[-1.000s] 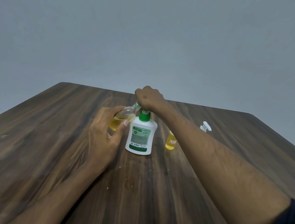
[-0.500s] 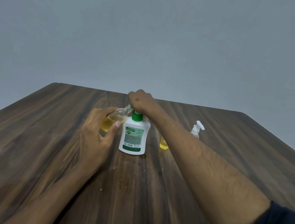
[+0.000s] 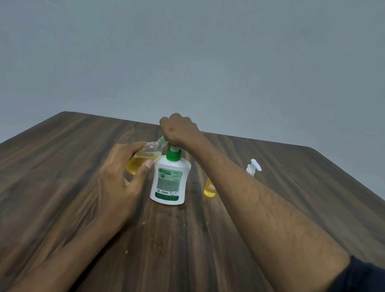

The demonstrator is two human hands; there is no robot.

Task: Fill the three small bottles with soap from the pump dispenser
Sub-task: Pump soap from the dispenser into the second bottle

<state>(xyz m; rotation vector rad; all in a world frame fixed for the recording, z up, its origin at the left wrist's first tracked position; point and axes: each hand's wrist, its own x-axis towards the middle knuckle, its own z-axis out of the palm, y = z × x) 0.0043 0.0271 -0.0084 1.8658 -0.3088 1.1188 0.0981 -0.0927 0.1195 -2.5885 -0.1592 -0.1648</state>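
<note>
Starting at the left, our left hand (image 3: 123,181) curls round a small clear bottle (image 3: 142,159), thumb across its front, and holds it tilted off the table so its neck meets the green spout of the pump dispenser (image 3: 170,178). The bottle shows yellow soap to roughly half its depth (the upper part looks clear). The dispenser stands upright on the wooden table (image 3: 44,179), just beside our left thumb.

Above it, our right hand (image 3: 179,130) sits on the pump head with the fingers bent down over it; we see only the back of the hand, so how they lie underneath we cannot tell.

Further right, partly hidden behind our right forearm, a second small bottle (image 3: 209,189) of yellow soap stands on the table, and beyond it a white spray top (image 3: 253,167); what it sits on is hidden.

We judge the step in hand to be pumping soap into the held bottle. Next we need further presses, keeping neck and spout aligned so nothing spills.
</note>
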